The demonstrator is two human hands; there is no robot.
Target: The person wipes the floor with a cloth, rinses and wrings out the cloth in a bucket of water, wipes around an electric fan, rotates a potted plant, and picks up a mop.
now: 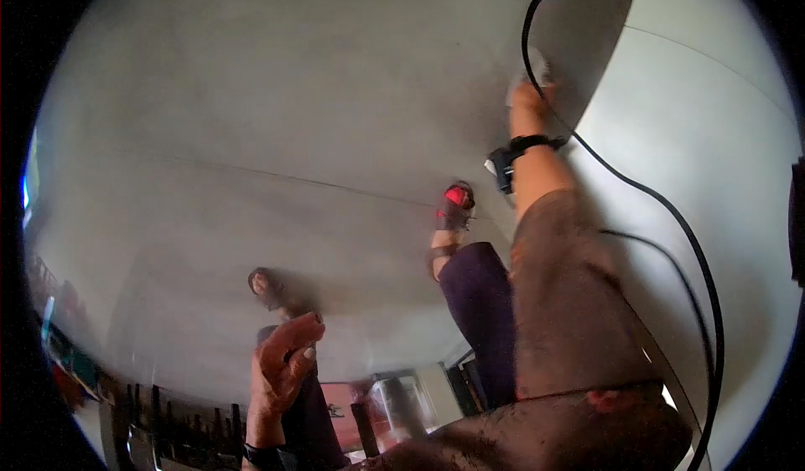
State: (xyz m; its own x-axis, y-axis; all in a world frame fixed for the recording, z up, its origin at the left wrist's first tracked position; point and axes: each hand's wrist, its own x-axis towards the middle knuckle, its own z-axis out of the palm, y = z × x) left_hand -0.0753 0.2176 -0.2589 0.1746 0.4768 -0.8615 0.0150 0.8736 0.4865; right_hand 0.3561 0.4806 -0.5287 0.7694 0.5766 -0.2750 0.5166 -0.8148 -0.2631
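My right arm stretches far out in a brown sleeve, and my right hand is blurred at its end. Its fingers seem closed around a whitish, cloth-like thing, whose exact kind I cannot make out. That thing is close to the grey surface, beside the border with the white one. A black device is strapped at my right wrist. My left hand hovers at the lower left with fingers bent and thumb apart, holding nothing. It is nearest my own leg and shoe.
A black cable loops down the right side, in front of the white surface. Thin seams cross the grey floor. My other shoe has red on it. Blurred furniture stands along the lower left edge.
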